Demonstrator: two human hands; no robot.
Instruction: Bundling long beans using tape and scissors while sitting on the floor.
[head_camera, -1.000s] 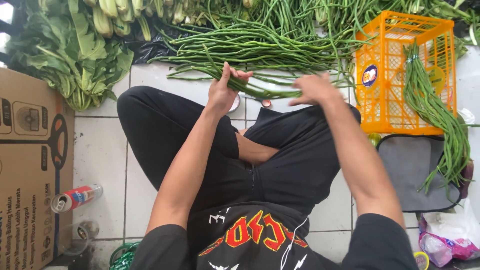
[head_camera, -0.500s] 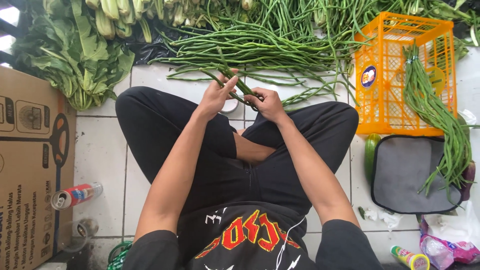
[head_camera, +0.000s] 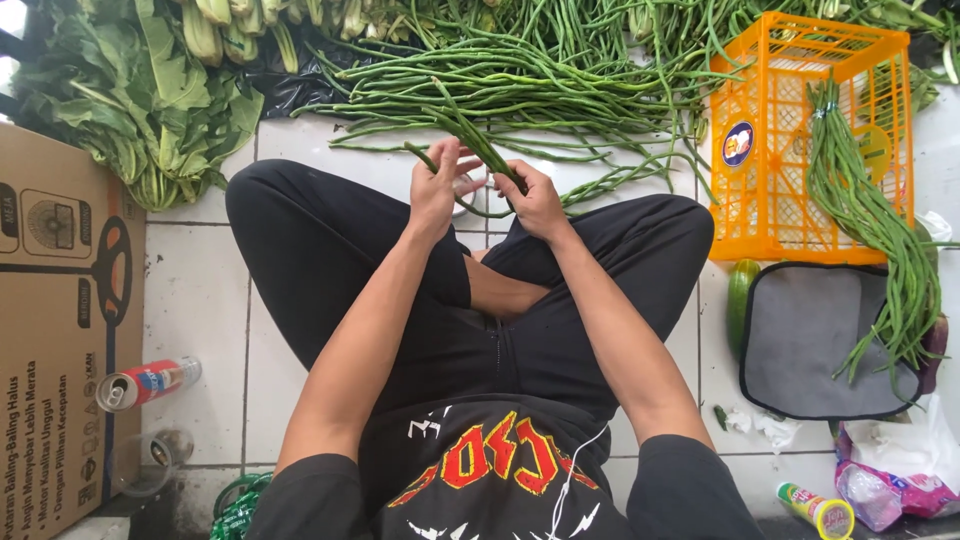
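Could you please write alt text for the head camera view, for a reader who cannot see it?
A seated person's left hand and right hand grip a small bunch of long beans above crossed legs. More long beans lie heaped on the tiled floor, beside an orange crate and leafy greens.

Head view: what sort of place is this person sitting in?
Probably a vegetable stall or produce-sorting spot on a tiled floor: heaps of long beans and leafy greens, an orange plastic crate, and both hands bunching beans.

An orange crate (head_camera: 770, 150), cardboard box (head_camera: 60, 330) and drink can (head_camera: 145, 383) lie about.
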